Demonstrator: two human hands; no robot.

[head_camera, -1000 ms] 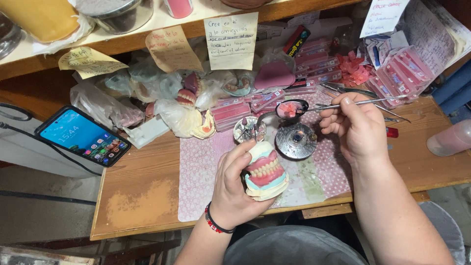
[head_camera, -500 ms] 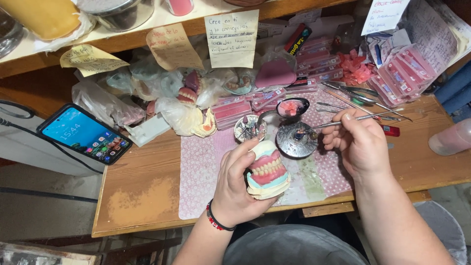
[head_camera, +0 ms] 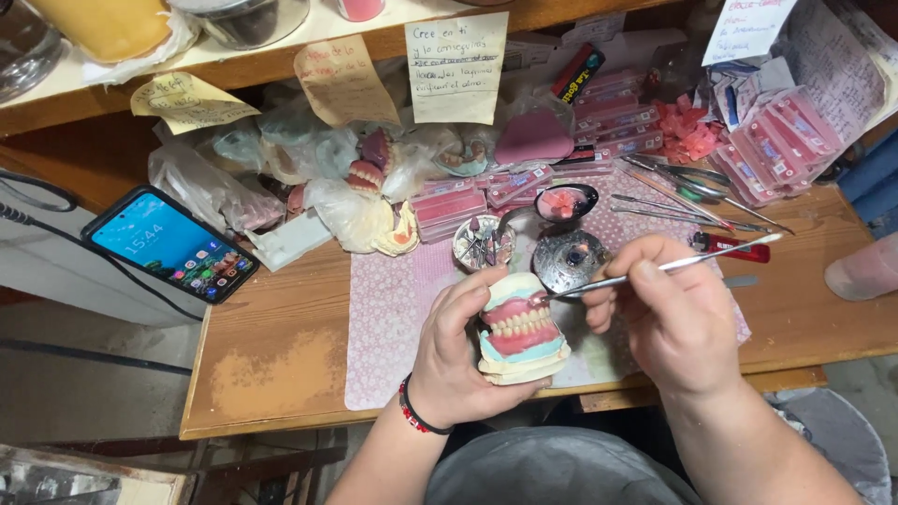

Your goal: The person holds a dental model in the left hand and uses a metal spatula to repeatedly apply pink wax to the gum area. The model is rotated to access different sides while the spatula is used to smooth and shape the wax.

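Dentures (head_camera: pixel 517 327), a pink-and-white set on a pale mould, sit at six o'clock on the wooden bench (head_camera: pixel 281 346), clamped in the left hand (head_camera: pixel 458 360). At three o'clock the right hand (head_camera: pixel 678 323) is closed round a thin metal tool (head_camera: pixel 655 269) whose tip touches the pink gum. A slip of that tip could likely gouge the gum or knock a tooth loose. At twelve o'clock, a small black bowl (head_camera: pixel 564 202) holds pink pieces; a round tin (head_camera: pixel 483 243) holds small bits.
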